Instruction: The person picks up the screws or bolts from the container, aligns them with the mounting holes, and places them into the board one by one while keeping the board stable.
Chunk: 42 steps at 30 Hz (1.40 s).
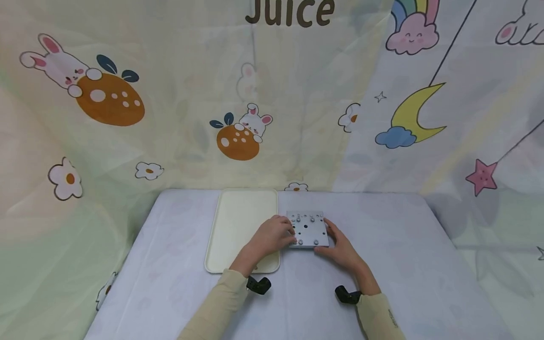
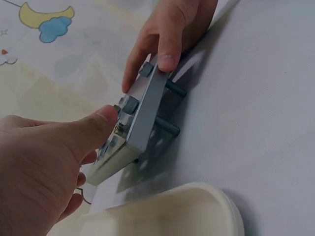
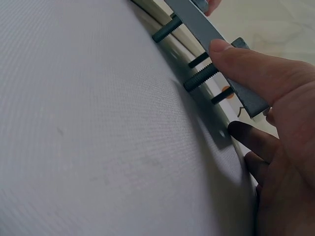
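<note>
i saw a flat, squarish silver-grey metal plate (image 1: 312,233) with its face up, just to the right of the cream tray (image 1: 233,226), alongside the middle of that tray's length. bolt heads (image 1: 316,242) stood proud of its top among small dark holes (image 1: 305,226), and dark threaded shanks (image 3: 201,78) poked from its underside, with slimmer ones beside them.

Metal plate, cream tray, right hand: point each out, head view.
Metal plate (image 1: 311,233): head view, bare patch of its top face.
Cream tray (image 1: 240,229): head view, bare floor.
Right hand (image 1: 343,250): head view, back of the hand.
</note>
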### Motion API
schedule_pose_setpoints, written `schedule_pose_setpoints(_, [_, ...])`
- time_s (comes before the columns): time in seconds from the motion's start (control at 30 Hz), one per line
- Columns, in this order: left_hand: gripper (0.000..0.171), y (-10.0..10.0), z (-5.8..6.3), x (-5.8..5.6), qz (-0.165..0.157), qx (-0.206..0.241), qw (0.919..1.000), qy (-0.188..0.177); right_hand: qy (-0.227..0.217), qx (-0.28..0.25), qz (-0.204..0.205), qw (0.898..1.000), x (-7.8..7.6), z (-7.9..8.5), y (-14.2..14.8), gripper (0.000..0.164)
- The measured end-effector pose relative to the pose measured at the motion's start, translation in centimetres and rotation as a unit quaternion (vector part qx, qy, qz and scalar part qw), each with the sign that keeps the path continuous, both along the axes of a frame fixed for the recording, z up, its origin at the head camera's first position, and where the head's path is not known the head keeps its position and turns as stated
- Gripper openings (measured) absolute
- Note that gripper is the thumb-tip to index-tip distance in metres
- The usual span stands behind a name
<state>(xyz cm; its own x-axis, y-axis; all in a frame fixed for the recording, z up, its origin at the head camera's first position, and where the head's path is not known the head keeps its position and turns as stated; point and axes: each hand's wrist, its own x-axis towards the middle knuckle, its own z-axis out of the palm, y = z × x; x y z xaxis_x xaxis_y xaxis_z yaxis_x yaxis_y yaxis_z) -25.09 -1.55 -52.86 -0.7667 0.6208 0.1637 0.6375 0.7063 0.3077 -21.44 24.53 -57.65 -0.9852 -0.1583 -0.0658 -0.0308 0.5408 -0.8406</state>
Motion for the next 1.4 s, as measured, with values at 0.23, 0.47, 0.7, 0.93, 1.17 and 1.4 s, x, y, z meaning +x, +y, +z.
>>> schedule_pose_setpoints(0.23, [0.017, -2.0, -1.1, 1.7, 0.01, 0.101, 0.9923, -0.072, -0.001, 0.005, -0.007, 1.0, 0.3, -0.2, 0.2, 0.106])
schedule_pose_setpoints(0.47, [0.014, -5.9, -1.1, 3.0, 0.033, 0.155, 0.9831, -0.093, -0.001, 0.008, -0.002, 1.0, -0.2, 0.1, -0.1, 0.108])
schedule_pose_setpoints(0.7, [0.012, -9.3, -1.8, 3.9, 0.067, 0.181, 0.9752, -0.109, 0.0, 0.008, 0.001, 1.0, -0.3, -0.1, -0.2, 0.108])
schedule_pose_setpoints(0.93, [0.012, -12.0, -2.9, 5.8, 0.106, 0.204, 0.9673, -0.107, -0.002, 0.011, 0.002, 1.0, 0.2, -0.2, -0.1, 0.108])
schedule_pose_setpoints(1.17, [0.013, -13.6, -3.9, 6.7, 0.135, 0.226, 0.9599, -0.096, -0.015, 0.01, 0.004, 1.0, 0.1, -0.1, -0.2, 0.11])
schedule_pose_setpoints(1.4, [0.012, -13.4, -4.8, 7.2, 0.157, 0.223, 0.959, -0.076, 0.004, 0.005, 0.009, 1.0, -0.1, -0.4, -0.3, 0.109])
